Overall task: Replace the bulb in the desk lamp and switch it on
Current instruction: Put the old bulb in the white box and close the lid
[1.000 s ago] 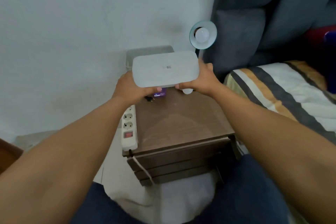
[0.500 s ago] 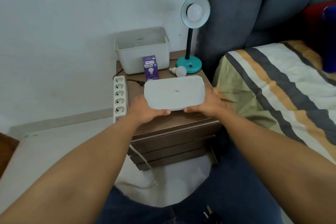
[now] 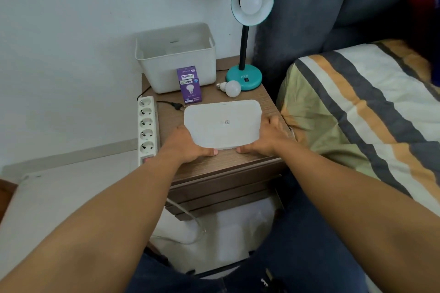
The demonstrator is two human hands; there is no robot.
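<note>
Beyond the lid (image 3: 221, 123) both hands' fingers (image 3: 270, 123) clasp lies the loose bulb (image 3: 232, 88).

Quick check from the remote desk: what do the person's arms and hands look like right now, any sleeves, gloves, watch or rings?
Both forearms are bare right up to the frame edge: no sleeves visible. The left hand and right hand wear no gloves. No watch, bracelet or rings show. Below the arms, dark blue trousers cover the legs.

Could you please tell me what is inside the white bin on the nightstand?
The white bin looks empty along its visible far inner wall; its front wall hides the bottom.
</note>
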